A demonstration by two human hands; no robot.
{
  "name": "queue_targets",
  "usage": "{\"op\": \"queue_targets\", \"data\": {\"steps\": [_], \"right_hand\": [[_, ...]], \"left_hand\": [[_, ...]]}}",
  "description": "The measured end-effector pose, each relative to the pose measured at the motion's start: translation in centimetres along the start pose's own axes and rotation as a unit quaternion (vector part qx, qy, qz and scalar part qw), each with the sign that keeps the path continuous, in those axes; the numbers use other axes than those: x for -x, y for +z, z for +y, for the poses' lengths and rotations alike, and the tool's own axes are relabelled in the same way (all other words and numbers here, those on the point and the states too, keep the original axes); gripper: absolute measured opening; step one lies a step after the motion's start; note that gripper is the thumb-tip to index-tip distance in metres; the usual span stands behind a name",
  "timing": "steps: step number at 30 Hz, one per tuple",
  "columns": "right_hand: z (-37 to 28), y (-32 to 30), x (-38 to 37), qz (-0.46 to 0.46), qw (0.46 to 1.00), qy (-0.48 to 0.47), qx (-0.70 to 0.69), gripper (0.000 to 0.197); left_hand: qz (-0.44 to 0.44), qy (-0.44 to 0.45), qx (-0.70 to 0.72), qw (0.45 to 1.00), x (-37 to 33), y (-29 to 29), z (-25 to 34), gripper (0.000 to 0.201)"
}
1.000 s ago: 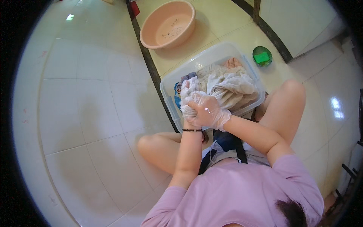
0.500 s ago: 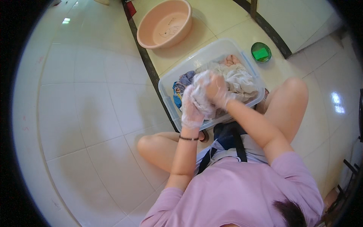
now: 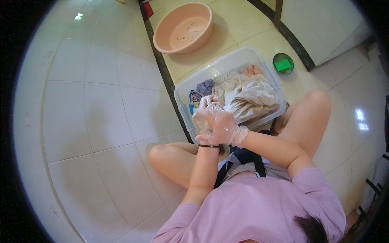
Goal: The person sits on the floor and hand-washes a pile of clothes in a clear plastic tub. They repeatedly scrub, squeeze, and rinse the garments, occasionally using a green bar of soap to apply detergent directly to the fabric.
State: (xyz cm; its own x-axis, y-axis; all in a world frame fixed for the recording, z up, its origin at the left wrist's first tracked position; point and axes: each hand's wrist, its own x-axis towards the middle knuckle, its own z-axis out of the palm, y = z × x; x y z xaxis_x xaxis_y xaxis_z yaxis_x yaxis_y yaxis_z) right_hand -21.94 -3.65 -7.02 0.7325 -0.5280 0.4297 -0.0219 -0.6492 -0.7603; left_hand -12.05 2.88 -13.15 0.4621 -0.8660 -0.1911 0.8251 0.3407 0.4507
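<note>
Both of my hands wear thin clear plastic gloves, wet and foamy. They meet over the near left part of a clear plastic tub (image 3: 227,54). My right hand (image 3: 223,124) lies across my left hand (image 3: 199,121) and is closed around it, with its thumb by the left wrist. The left fingers point away from me, partly covered by the right hand; whether they hold anything is hidden. Beyond the hands, a wet whitish cloth (image 3: 252,94) lies heaped in the tub. Beside it are a bluish-grey cloth (image 3: 204,86) and a peach-coloured cloth (image 3: 253,70).
A pink basin (image 3: 184,28) stands on the tiles beyond the tub. To the tub's right is a round dark dish (image 3: 290,69) with a green bar (image 3: 283,65) in it. A dark border strip (image 3: 164,69) runs along the tub's left. My bent knees flank the tub.
The foamy whitish cloth that I was rubbing between my hands has left them and lies in the tub. My right hand has come lower and leftward onto my left hand.
</note>
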Motion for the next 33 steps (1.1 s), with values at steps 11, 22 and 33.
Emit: {"op": "queue_targets", "data": {"steps": [11,22,33], "right_hand": [[0.1,1.2,0.3,0.141,0.986,0.052,-0.066,0.016],[12.3,-4.0,-3.0,0.04,0.83,0.324,-0.452,0.021],[8.2,-7.2,-2.6,-0.41,0.886,0.21,0.049,0.055]], "left_hand": [[-0.175,-0.074,0.067,0.979,-0.6,-0.4,0.0,0.029],[0.04,0.033,-0.098,0.994,1.2,2.2,5.2,0.034],[0.131,0.118,-0.101,0.979,1.2,2.0,8.0,0.044]]}}
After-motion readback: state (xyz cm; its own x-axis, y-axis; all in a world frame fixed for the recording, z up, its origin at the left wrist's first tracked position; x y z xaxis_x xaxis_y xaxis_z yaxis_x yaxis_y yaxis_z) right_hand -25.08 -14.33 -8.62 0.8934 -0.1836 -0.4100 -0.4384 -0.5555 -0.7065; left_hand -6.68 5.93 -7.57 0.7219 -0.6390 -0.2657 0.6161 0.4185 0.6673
